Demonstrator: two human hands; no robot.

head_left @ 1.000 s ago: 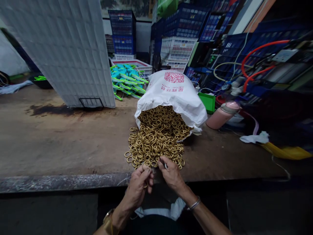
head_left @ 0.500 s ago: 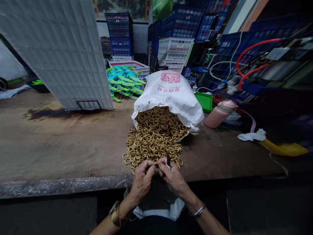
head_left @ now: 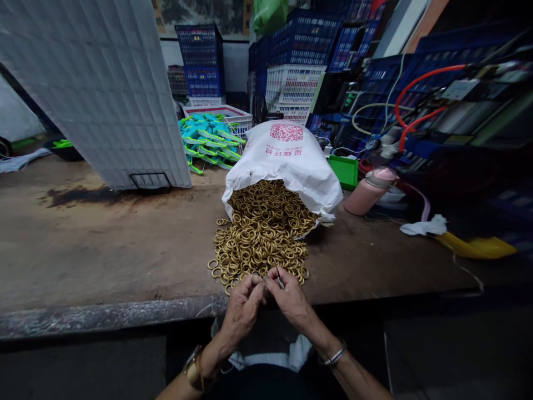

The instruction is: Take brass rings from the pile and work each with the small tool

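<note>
My left hand [head_left: 242, 305] is closed in a pinch at the table's front edge; what its fingertips hold is too small and hidden to make out. Almost touching it, my right hand [head_left: 288, 297] is also closed, with a thin blade-like tool [head_left: 280, 279], dark and silvery, sticking up between its fingers. Just beyond both hands lies a heap of gold-coloured rings [head_left: 256, 247]. The rings spill from the mouth of a white woven sack [head_left: 287, 158] with red print, lying on its side.
The brown tabletop [head_left: 125, 250] has a dark stain beside a tall whitish panel [head_left: 112, 105]. Turquoise and green plastic parts [head_left: 208, 139] are piled behind. A pink bottle [head_left: 370, 191], a green tray [head_left: 343, 171] and a yellow item [head_left: 478, 245] stand right. Stacked crates [head_left: 295, 83] fill the back.
The blade-like tool in my right hand has turned and shows thinner. A brownish bit seen between my fingertips is now mostly hidden. The whole view has shifted slightly.
</note>
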